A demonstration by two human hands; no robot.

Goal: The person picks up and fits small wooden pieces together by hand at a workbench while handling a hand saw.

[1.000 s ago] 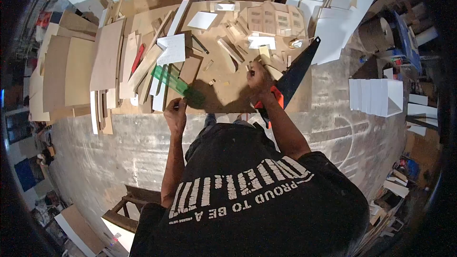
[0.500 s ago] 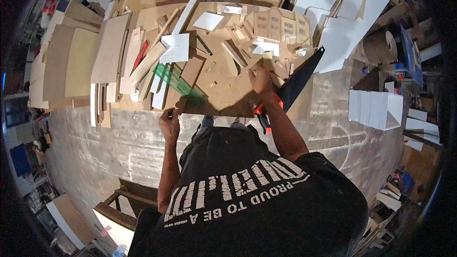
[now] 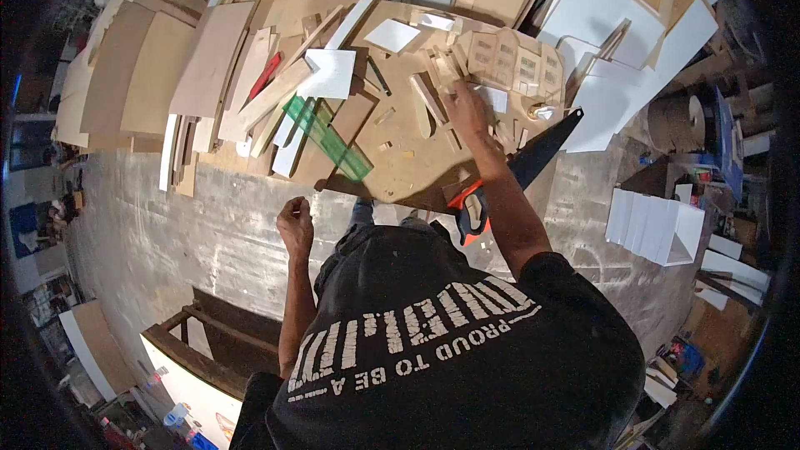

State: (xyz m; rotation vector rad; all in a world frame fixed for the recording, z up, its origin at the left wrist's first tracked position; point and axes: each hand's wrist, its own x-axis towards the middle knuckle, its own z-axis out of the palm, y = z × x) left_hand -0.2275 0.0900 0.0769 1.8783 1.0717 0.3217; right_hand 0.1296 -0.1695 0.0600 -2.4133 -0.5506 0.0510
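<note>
The right hand (image 3: 467,108) is reaching over small wood pieces (image 3: 433,100) mid-table (image 3: 400,179), its grip unclear. The left hand (image 3: 294,223) is hanging clenched off the near edge, over bare floor (image 3: 192,225). A handsaw (image 3: 517,171) is overhanging that edge.

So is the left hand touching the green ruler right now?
Apart. The head view shows the left hand closed in a fist over the bare floor, below the board's edge, with a clear gap up to the green ruler lying on the board.
</note>
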